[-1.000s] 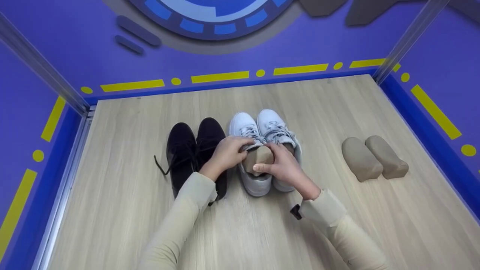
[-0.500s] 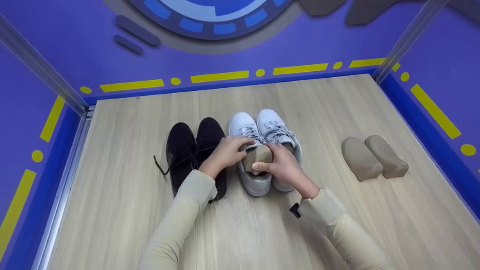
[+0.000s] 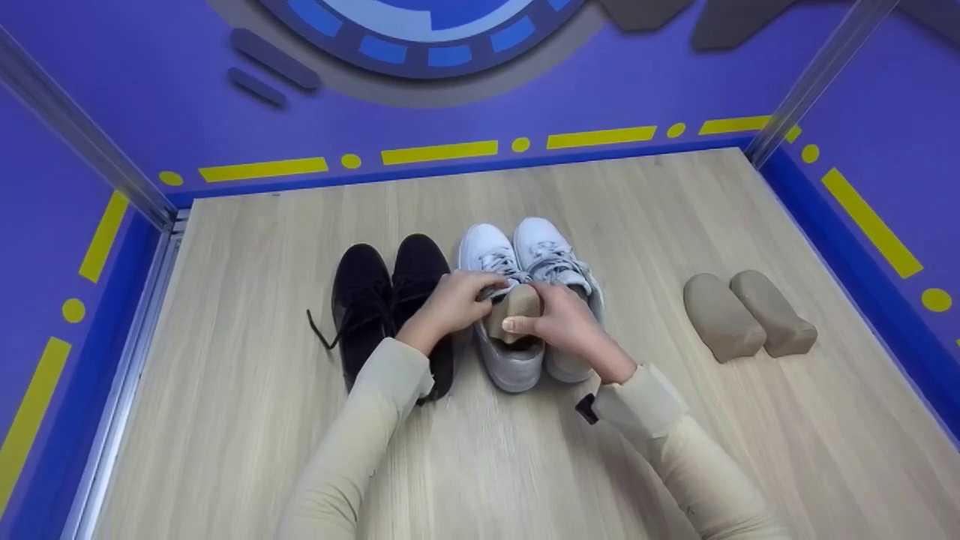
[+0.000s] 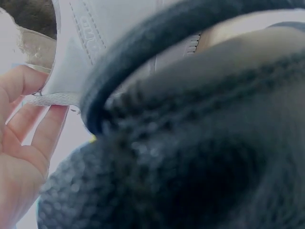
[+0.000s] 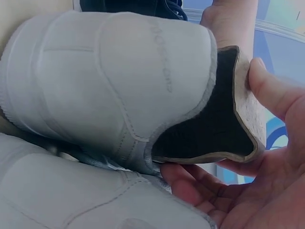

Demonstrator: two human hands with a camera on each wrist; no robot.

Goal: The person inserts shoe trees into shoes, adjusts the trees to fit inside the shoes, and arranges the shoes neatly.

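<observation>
Two white sneakers stand side by side at mid-floor. My right hand (image 3: 570,322) grips a tan shoe insert (image 3: 519,304) partly inside the left white sneaker (image 3: 514,371), thumb across its upper end. In the right wrist view, the insert (image 5: 248,102) sticks out past the heel collar of the sneaker (image 5: 128,71), a dark area below its rim. My left hand (image 3: 456,301) pinches the sneaker's opening edge; the left wrist view shows thumb and fingers (image 4: 50,126) on the pale edge. Inside the right white sneaker (image 3: 536,234), something brown shows, mostly behind my right hand.
A pair of black lace-up shoes (image 3: 362,274) stands close on the left, partly under my left forearm, one lace trailing outward. Two more tan inserts (image 3: 724,319) lie on the wooden board (image 3: 637,202) to the right. Blue panels (image 3: 450,120) enclose the back and sides.
My right hand has shifted slightly left, and the insert's near end has tilted and lifted a little, showing more of the sneaker's dark inside. My left hand has barely moved.
</observation>
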